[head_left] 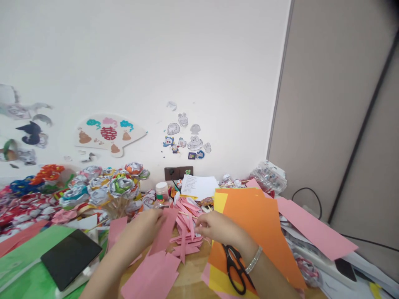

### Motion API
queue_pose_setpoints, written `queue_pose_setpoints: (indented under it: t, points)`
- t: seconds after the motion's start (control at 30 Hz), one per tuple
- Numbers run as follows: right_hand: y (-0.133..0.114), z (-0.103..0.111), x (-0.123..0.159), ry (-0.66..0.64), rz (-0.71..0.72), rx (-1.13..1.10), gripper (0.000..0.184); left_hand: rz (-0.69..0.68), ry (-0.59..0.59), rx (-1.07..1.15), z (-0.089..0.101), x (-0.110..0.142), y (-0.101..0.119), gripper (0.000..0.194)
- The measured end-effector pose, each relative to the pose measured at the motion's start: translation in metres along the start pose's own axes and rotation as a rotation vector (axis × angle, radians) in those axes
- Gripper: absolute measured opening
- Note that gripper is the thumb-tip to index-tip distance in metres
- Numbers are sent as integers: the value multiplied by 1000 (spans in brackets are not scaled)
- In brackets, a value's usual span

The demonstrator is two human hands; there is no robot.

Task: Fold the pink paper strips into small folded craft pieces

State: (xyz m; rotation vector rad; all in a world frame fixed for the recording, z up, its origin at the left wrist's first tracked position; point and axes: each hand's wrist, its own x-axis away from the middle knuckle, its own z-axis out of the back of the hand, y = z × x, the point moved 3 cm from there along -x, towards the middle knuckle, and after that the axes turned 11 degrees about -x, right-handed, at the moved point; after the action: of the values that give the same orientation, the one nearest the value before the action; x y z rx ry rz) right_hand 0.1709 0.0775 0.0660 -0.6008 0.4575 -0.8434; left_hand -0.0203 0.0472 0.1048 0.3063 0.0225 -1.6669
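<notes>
My left hand (148, 226) is closed, its fingertips at the top of a pink paper strip (166, 232) that hangs slanted below them. My right hand (216, 226) has curled fingers, which meet the end of a thin wooden stick (188, 214); the exact grip is partly hidden. Between both hands lies a pile of folded pink paper strips (187, 241). Pink paper sheets (152, 276) lie below my left hand. Black-handled scissors (234, 265) rest on orange and yellow paper, partly under my right wrist.
Orange sheets (254, 216) cover the right side, with a long pink sheet (321, 228) beyond. Paper flowers (99, 187) crowd the left. A black tablet-like slab (71, 258) lies front left. A small jar (161, 193) and a written note (199, 187) stand near the wall.
</notes>
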Motion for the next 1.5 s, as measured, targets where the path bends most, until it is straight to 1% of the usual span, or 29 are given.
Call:
queue_pose_setpoints:
  t: [0.03, 0.1, 0.17, 0.23, 0.3, 0.43, 0.6, 0.7, 0.77, 0.83, 0.9, 0.93, 1.0, 1.03, 1.1, 1.17, 1.23, 1.37, 1.5]
  points:
    - [-4, 1, 0, 5, 62, -127, 21, -24, -15, 55, 3, 1, 6, 27]
    - [-14, 4, 1, -16, 178, -344, 23, -104, -99, 337, 7, 3, 18, 30]
    - [-24, 7, 6, -55, 274, -501, 27, -148, -118, 547, 11, 7, 26, 31]
    - [-31, 11, 11, -85, 334, -609, 31, -152, -106, 639, 14, 9, 31, 32]
    - [-35, 14, 15, -81, 353, -662, 34, -165, -120, 665, 13, 12, 34, 33]
    - [-35, 15, 18, -23, 352, -701, 44, -211, -176, 645, 7, 17, 44, 33]
    - [-35, 13, 15, 60, 279, -815, 43, -162, -117, 595, 1, 21, 52, 33]
    - [-37, 12, 15, 113, 264, -816, 41, -149, -107, 650, 4, 25, 54, 31]
    - [-38, 12, 14, 141, 270, -823, 40, -159, -150, 748, 7, 29, 58, 23]
    - [-37, 12, 13, 202, 272, -834, 38, -188, -238, 879, 8, 33, 64, 15]
    - [-36, 13, 12, 295, 267, -838, 35, -227, -308, 993, 9, 36, 73, 23]
    - [-36, 14, 12, 335, 263, -841, 33, -239, -318, 1030, 8, 36, 77, 26]
    - [-38, 17, 13, 367, 276, -864, 31, -230, -290, 1062, 7, 35, 82, 26]
    - [-40, 18, 14, 358, 293, -885, 31, -213, -268, 1060, 7, 33, 84, 23]
    - [-45, 23, 17, 303, 334, -932, 32, -183, -236, 1054, 6, 31, 84, 18]
    - [-48, 27, 21, 245, 360, -976, 32, -191, -218, 1054, 7, 30, 84, 18]
    - [-50, 30, 23, 215, 360, -1013, 30, -202, -205, 1019, 10, 31, 84, 17]
    - [-49, 32, 24, 258, 322, -1073, 25, -195, -173, 896, 13, 33, 85, 14]
    - [-47, 31, 23, 333, 296, -1104, 22, -186, -146, 858, 11, 32, 87, 17]
